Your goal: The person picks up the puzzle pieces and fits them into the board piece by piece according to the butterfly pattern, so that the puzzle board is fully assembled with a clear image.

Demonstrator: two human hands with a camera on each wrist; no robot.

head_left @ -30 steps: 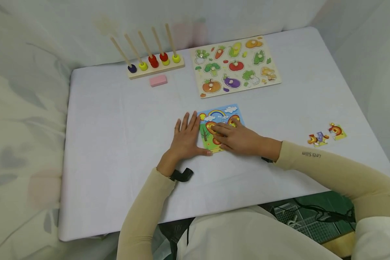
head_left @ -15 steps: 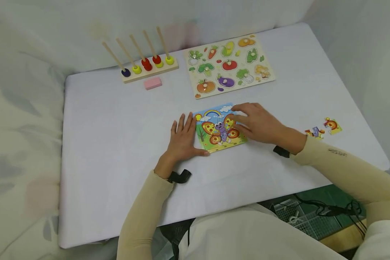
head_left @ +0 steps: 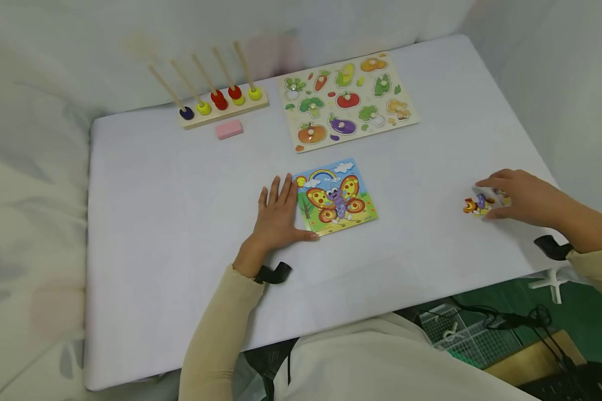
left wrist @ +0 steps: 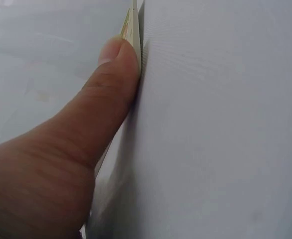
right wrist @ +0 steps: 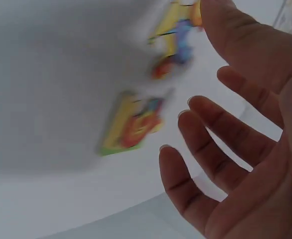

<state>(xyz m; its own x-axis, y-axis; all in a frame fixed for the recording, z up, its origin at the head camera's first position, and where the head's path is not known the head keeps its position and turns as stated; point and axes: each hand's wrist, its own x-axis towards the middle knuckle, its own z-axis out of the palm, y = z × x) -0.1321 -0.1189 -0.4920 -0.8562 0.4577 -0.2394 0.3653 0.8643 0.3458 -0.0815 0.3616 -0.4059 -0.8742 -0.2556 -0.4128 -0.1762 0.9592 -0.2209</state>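
A butterfly jigsaw puzzle (head_left: 358, 192) lies flat on the white table. My left hand (head_left: 276, 223) rests at its left side, fingers straight along the edge and thumb against the near corner. In the left wrist view the thumb (left wrist: 98, 94) touches the rim of the puzzle board (left wrist: 135, 37). At the right of the table, my right hand (head_left: 532, 201) hovers over two loose puzzle pieces, fingers loosely bent and holding nothing. One is a purple-and-yellow piece (head_left: 477, 204); the other, a red-and-yellow piece (right wrist: 136, 122), is partly hidden by the hand in the head view.
Behind the puzzle lies a vegetable peg board (head_left: 355, 116). At the back left stands a wooden bead stacker (head_left: 226, 111) with several upright rods, and a pink block (head_left: 229, 130) sits in front of it. Wire baskets (head_left: 476, 337) and cables are below the table's near edge.
My right hand has left the butterfly puzzle and moved right, to above the loose pieces. The left hand has stayed at the puzzle's edge. The head view has shifted slightly.
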